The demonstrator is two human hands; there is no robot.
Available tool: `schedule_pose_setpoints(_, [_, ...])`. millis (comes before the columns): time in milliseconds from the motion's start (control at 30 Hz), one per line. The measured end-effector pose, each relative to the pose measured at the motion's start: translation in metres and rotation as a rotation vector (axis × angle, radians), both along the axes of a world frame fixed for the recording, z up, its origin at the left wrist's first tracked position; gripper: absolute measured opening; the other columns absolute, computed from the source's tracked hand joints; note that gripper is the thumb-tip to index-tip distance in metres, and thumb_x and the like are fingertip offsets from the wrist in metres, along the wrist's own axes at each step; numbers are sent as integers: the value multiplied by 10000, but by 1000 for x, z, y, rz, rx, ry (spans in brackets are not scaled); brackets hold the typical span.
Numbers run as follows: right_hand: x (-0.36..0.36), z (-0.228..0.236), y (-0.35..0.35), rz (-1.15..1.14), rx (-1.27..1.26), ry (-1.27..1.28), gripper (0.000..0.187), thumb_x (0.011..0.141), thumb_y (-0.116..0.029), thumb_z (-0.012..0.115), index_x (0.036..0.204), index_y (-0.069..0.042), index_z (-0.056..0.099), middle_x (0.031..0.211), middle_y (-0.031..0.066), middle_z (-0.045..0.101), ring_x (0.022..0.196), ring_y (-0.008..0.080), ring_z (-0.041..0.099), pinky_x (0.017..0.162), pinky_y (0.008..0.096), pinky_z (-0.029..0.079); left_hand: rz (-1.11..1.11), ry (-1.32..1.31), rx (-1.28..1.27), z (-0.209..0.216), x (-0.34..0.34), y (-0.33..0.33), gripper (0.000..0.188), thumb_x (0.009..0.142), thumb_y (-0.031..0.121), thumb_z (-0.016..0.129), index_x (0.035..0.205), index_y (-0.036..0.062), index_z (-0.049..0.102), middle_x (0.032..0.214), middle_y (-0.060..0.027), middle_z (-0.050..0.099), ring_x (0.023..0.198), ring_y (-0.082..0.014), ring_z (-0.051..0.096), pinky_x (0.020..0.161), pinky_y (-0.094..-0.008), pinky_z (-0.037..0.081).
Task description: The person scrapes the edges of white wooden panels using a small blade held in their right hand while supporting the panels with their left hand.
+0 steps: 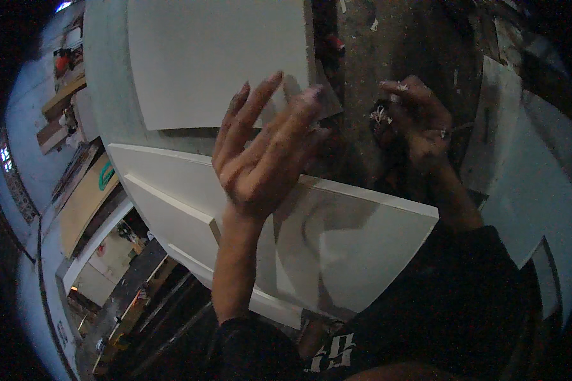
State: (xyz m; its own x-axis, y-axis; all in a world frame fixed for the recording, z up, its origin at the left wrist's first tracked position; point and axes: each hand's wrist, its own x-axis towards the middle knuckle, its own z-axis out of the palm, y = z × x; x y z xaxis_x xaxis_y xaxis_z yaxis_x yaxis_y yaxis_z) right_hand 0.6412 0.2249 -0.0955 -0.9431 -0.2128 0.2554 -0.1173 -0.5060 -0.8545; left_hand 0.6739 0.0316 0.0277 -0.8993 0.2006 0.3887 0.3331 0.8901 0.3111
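Note:
My left hand (260,152) is raised over the white panels, its fingers spread and slightly blurred. Nothing shows in it. Below its wrist stands a white board assembly (368,247) with a long top edge and ledge-like strips on its left part. Just beyond the fingers lies a flat white sheet (216,57). To the right, my right hand (422,117) hangs over the dark floor, loosely curled, with a gap between forefinger and thumb. White flecks cling to its fingers, and a frayed white tuft (380,115) shows by the thumb; whether it sticks to the skin I cannot tell.
Large pale sheets (521,171) lean at the right. The brown, stained floor (413,38) runs between them and the white sheet. At the left are wooden offcuts (63,101), a coil of green cord (106,174) and a dark bench (133,279) with clutter.

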Motion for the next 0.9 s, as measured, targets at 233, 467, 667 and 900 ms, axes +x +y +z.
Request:
schedule_pose_setpoints(233, [0,-7,21,46,-22,-144,290,907,66,535,1168,-53,574,1205,165,598,1142,283,578,969,408,472,-200,-100,-328,21,-7,-4,372,747,355,700,1118,349,682,938,112,711,1051,-166,618,1053,-419,423])
schedule_pose_setpoints(467, [-3,0,30,-17,175,-138,289,894,61,563,1157,-60,576,1198,151,609,1029,189,590,862,318,496,-319,-94,-373,24,-9,-3,335,794,338,686,1127,380,668,875,117,694,927,-109,617,1047,-420,429])
schedule_pose_setpoints(667, [-5,1,35,-57,135,-250,279,888,44,587,1144,-67,574,1187,141,618,923,144,584,761,271,493,-421,-98,-314,10,27,-4,297,838,318,670,1132,359,666,798,118,666,901,-81,623,1030,-406,438])
schedule_pose_setpoints(900, [-6,-4,41,-72,233,-181,288,887,46,582,1158,-51,563,1190,129,625,948,142,576,818,279,483,-370,-233,-189,17,34,6,294,765,202,746,1047,248,677,946,-7,700,971,-214,638,960,-480,449])
